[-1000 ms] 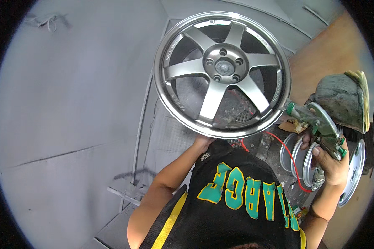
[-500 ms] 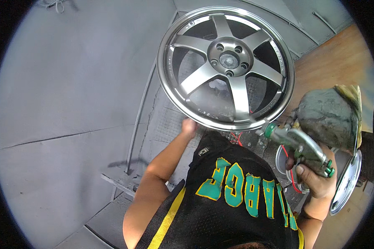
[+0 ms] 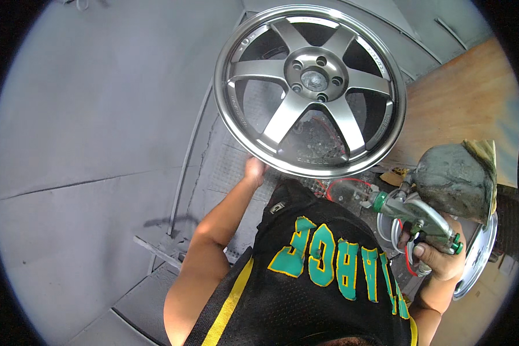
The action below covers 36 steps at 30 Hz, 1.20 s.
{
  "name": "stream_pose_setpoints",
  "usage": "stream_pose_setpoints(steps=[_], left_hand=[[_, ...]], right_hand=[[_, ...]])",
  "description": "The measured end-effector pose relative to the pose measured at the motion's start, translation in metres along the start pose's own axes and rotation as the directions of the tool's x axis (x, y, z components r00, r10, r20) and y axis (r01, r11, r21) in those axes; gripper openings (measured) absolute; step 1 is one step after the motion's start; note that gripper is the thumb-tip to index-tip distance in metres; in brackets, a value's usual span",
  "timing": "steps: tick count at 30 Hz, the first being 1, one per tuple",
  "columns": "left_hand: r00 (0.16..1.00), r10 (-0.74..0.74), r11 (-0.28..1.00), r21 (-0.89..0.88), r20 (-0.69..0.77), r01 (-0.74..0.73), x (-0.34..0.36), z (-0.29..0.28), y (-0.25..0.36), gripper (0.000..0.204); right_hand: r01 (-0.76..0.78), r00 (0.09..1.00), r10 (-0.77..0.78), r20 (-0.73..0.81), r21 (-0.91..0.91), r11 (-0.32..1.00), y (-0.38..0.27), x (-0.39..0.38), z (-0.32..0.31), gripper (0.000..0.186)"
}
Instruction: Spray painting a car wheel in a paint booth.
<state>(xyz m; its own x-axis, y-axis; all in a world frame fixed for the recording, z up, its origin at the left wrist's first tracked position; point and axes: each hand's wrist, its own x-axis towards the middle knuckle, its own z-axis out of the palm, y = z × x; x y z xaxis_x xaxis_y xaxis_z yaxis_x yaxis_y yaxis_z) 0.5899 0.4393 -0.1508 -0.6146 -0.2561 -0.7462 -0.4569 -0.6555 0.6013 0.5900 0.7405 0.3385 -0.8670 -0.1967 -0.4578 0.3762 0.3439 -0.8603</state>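
A silver six-spoke car wheel rim (image 3: 282, 118) faces up at the top middle, with a polished outer lip. My left hand (image 3: 256, 171) is at its near left edge, its fingers mostly hidden beneath the lip. In my right hand (image 3: 438, 256) is a metal spray gun (image 3: 415, 216) with green rings and knobs. Its grey-stained cup (image 3: 452, 181) sits on top, with yellowish material at the cup's far side. The nozzle points left, just below the wheel's near right edge, with a faint haze in front of it.
A grey wall or panel (image 3: 109, 104) fills the left side. A wooden board (image 3: 455, 104) stands at the right. Another silver wheel (image 3: 480, 256) leans below the spray gun. A red hose or cord (image 3: 352, 180) runs behind the gun. A grey ledge (image 3: 155, 251) lies at lower left.
The wheel has turned counterclockwise and shifted slightly left. My right hand with the spray gun has dropped toward me, away from the wheel's lip. My left hand has shifted slightly left.
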Motion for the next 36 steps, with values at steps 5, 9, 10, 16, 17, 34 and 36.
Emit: stream_pose_setpoints(steps=[5, 9, 10, 16, 17, 34, 36], left_hand=[[0.994, -0.085, 0.983, -0.158, 0.073, 0.095, -0.016, 0.005, -0.022, 0.021], [0.970, -0.192, 0.965, -0.154, 0.151, 0.215, -0.029, 0.013, -0.046, 0.020], [0.953, -0.208, 0.962, -0.129, 0.222, 0.240, -0.038, 0.020, -0.043, 0.018], [0.909, -0.298, 0.954, 0.127, 0.292, 0.272, -0.053, 0.043, -0.051, 0.021], [0.903, -0.292, 0.956, 0.117, 0.315, 0.269, -0.050, 0.041, -0.055, 0.020], [1.000, 0.025, 1.000, 0.006, -0.004, -0.025, -0.001, -0.011, 0.022, 0.031], [1.000, -0.003, 1.000, -0.018, -0.015, 0.003, -0.005, -0.012, 0.001, 0.034]], right_hand=[[0.122, 0.957, -0.169, -0.234, -0.201, 0.972, 0.025, -0.009, -0.018, 0.068], [0.016, 0.968, -0.051, -0.246, -0.144, 0.990, 0.001, 0.000, -0.021, 0.066], [0.005, 0.963, -0.035, -0.267, -0.110, 0.994, -0.003, 0.003, -0.016, 0.066], [0.323, 0.886, -0.388, -0.253, -0.264, 0.909, 0.027, -0.004, -0.010, 0.059], [0.324, 0.887, -0.389, -0.249, -0.263, 0.909, 0.019, -0.006, -0.008, 0.059], [0.042, 0.975, -0.074, -0.209, -0.154, 0.987, -0.018, 0.008, 0.010, 0.055], [0.076, 0.972, -0.095, -0.215, -0.098, 0.992, -0.016, 0.012, 0.014, 0.057]])
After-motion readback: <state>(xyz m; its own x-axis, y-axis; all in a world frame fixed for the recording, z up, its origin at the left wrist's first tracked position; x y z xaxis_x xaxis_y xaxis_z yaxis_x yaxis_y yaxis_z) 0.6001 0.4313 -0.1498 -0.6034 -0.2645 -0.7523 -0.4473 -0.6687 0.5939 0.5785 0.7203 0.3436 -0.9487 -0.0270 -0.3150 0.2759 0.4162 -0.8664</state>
